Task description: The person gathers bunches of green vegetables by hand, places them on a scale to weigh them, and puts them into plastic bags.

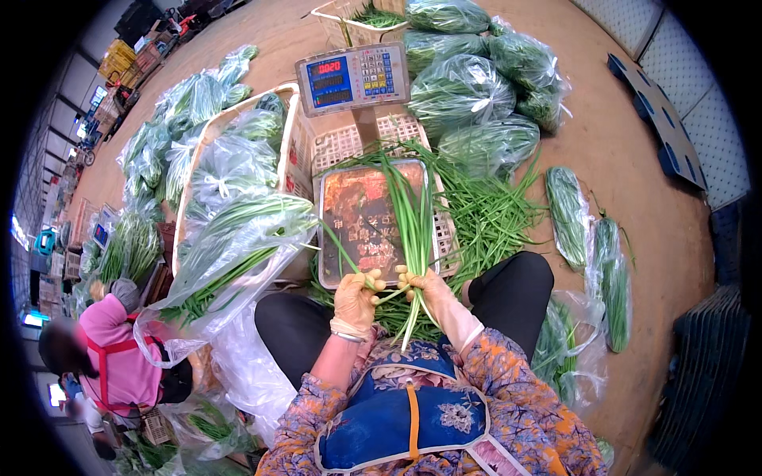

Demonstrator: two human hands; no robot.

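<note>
My right hand [424, 287], in a thin pale glove with finger cots, is closed around a bunch of long green stalks with white lower ends [411, 232]. The bunch lies partly over the metal pan of a weighing scale [369, 220]. Close beside it, my left hand [357, 291], gloved the same way, pinches a thin green stalk [339, 244] that slants up to the left. Behind the pan stands the scale's display [352, 78], lit with red digits. A loose heap of the same green stalks [491, 211] lies right of the pan.
At the left, an open plastic bag of stalks [238, 250] rests against a crate of filled bags [184, 196]. More bagged greens [464, 89] are piled behind on the right. Long wrapped bundles [565, 217] lie on the floor. A co-worker in pink [119, 351] sits at the left.
</note>
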